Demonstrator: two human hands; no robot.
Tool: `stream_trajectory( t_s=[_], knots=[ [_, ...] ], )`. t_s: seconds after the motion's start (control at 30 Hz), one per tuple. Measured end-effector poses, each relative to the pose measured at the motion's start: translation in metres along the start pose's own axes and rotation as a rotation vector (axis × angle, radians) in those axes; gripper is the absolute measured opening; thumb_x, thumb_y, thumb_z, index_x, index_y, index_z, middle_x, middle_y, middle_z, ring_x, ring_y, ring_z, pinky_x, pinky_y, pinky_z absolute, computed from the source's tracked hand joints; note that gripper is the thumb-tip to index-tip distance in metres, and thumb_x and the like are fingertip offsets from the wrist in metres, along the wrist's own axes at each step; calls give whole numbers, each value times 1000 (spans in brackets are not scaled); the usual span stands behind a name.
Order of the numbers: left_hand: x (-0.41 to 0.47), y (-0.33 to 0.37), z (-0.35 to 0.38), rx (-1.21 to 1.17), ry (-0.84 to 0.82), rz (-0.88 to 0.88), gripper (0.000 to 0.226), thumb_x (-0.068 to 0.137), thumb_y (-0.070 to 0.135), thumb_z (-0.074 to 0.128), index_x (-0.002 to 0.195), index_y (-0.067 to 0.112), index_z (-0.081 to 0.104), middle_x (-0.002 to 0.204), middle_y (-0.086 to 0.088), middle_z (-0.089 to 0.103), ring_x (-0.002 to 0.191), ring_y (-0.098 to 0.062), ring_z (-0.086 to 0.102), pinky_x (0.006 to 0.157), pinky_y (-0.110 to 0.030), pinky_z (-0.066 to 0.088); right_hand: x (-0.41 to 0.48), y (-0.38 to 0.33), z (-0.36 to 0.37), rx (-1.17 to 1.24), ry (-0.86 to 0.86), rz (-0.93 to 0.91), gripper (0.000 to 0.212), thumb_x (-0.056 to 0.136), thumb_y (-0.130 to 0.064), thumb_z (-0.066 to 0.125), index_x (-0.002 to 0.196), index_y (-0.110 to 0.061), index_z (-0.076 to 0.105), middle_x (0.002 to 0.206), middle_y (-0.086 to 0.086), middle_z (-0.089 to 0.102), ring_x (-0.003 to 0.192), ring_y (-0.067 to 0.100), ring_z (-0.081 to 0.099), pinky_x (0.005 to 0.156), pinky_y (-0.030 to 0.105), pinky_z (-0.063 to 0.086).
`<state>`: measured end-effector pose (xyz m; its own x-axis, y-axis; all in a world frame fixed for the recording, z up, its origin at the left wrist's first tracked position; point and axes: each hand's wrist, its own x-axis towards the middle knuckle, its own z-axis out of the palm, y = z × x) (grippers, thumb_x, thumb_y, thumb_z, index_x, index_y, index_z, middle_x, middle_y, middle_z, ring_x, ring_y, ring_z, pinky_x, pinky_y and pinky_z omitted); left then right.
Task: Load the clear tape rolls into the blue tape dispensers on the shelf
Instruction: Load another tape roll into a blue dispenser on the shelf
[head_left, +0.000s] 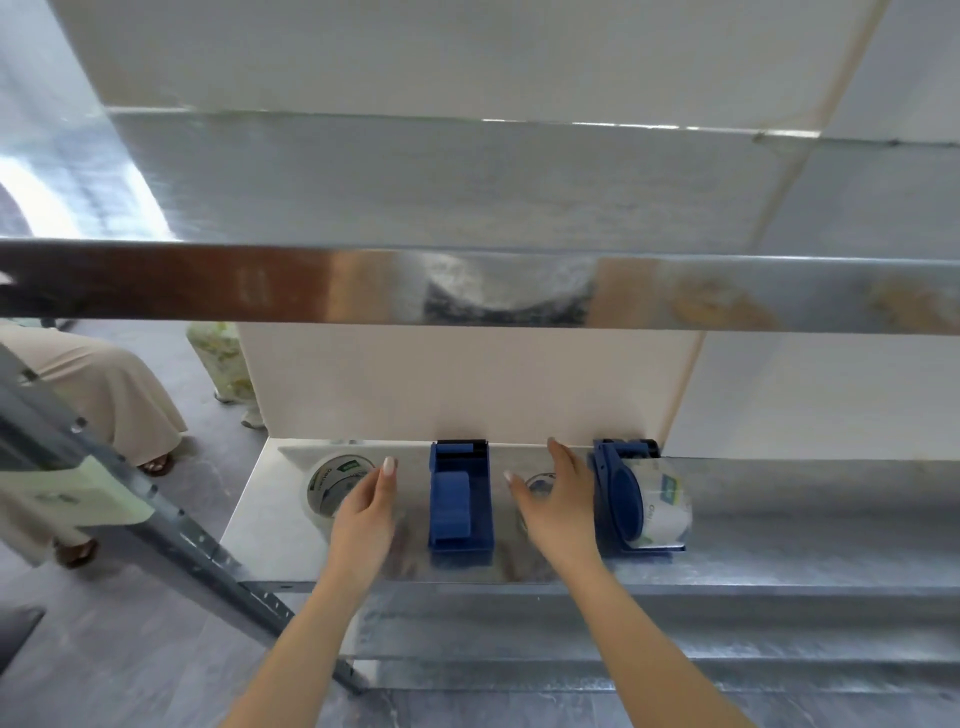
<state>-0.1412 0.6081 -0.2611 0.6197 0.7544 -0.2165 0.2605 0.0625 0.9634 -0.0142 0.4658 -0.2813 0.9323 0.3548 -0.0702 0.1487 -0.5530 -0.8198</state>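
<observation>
Labels: tape roll (337, 486) print unreadable | left hand (366, 512) fingers open | right hand (556, 501) fingers open

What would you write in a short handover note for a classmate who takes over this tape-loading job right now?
Left hand: open, empty, reaching toward the loose tape roll lying flat at the shelf's left end.
Right hand: open, over a second loose roll, not gripping it yet.
Middle dispenser: empty.
Right dispenser: already holds a clear roll.
Everything sits on the metal shelf.
Done: one dispenser loaded.
Left: load the middle dispenser; no third dispenser is in view.
</observation>
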Motion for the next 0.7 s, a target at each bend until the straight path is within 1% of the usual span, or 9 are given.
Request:
stream_trajectory(
  t_s=[0.07, 0.17, 0.27, 0.33, 0.43, 0.5, 0.57, 0.63, 0.7],
  knots=[
    [7, -1, -14, 9, 91, 91, 23, 96, 36, 43, 79, 31, 57, 85, 6, 59, 90, -17, 54, 80, -27, 42, 1, -15, 4, -6, -25, -46, 71, 88, -39, 61, 147, -15, 30, 152, 1, 33, 141, 18, 28, 114, 31, 25],
    [16, -6, -38, 71, 313, 99, 18, 95, 24, 49, 100, 18, 65, 101, -4, 66, 98, -24, 60, 84, -32, 44, 1, -30, 11, 1, -89, -70, 69, 89, -39, 59, 147, -15, 30, 152, 1, 32, 141, 18, 27, 114, 32, 26],
    [32, -24, -59, 214, 468, -65, 39, 90, 27, 55, 124, 8, 56, 126, -18, 54, 115, -33, 52, 98, -45, 42, 0, -35, 17, -14, -117, -59, 67, 90, -39, 58, 146, -14, 31, 151, 2, 34, 140, 19, 28, 115, 33, 27],
    [43, -39, -69, 305, 450, -228, 58, 86, 39, 57, 134, 8, 47, 136, -21, 46, 127, -40, 40, 107, -53, 34, -1, -35, 19, -18, -112, -47, 65, 91, -38, 58, 145, -13, 33, 150, 2, 36, 140, 18, 29, 114, 31, 27],
    [53, -55, -74, 287, 333, -327, 82, 73, 58, 57, 137, 8, 45, 140, -21, 46, 129, -42, 41, 107, -54, 35, -2, -39, 25, -13, -97, -82, 57, 91, -35, 57, 142, -15, 39, 147, 1, 40, 137, 16, 33, 110, 26, 28],
    [56, -60, -72, 267, 302, -340, 81, 69, 60, 58, 125, 2, 54, 131, -25, 53, 123, -44, 47, 104, -53, 39, -4, -46, 31, 0, -112, -136, 53, 91, -34, 57, 139, -18, 42, 144, -2, 43, 135, 14, 36, 106, 21, 28],
    [59, -62, -70, 262, 305, -315, 65, 68, 60, 56, 93, 0, 65, 100, -30, 62, 93, -43, 60, 85, -46, 48, -6, -56, 39, -11, -150, -191, 50, 91, -34, 57, 138, -20, 44, 141, -5, 45, 133, 12, 37, 103, 18, 27],
    [57, -57, -68, 240, 298, -290, 42, 76, 51, 56, 69, 10, 57, 74, -22, 54, 67, -30, 52, 65, -35, 42, -8, -67, 49, -68, -177, -257, 48, 92, -34, 56, 137, -20, 46, 139, -5, 48, 132, 11, 38, 105, 19, 29],
    [57, -54, -68, 234, 308, -269, 30, 85, 40, 56, 67, 16, 51, 71, -17, 54, 65, -26, 51, 65, -34, 41, -11, -79, 61, -150, -194, -325, 45, 93, -31, 53, 136, -17, 48, 138, -2, 52, 131, 14, 40, 108, 25, 33]
  ],
)
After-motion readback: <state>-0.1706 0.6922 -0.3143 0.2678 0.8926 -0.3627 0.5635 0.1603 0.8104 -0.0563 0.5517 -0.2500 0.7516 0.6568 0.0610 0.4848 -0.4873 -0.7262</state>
